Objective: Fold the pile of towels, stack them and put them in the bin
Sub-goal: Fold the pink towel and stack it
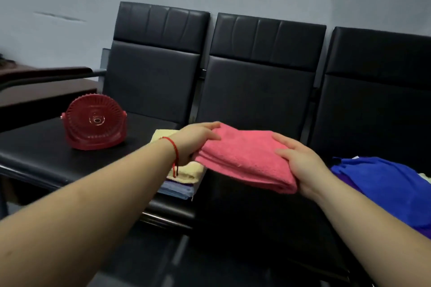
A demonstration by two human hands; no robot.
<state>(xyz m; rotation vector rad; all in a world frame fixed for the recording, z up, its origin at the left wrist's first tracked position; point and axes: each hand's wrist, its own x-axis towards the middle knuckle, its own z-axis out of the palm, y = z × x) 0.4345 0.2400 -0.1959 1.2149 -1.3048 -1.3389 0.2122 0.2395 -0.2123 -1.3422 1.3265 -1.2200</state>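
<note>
head view | worn on head | faces forward-down | close over hands, seats [254,91] behind

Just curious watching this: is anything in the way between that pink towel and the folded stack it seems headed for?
Nothing visible. Both hands, left and right, hold the pink towel just right of the stack. The red fan stands off to the left.

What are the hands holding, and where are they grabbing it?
Both hands hold a folded pink towel. The left hand grips its left end, the right hand grips its right end, thumb on top.
</note>
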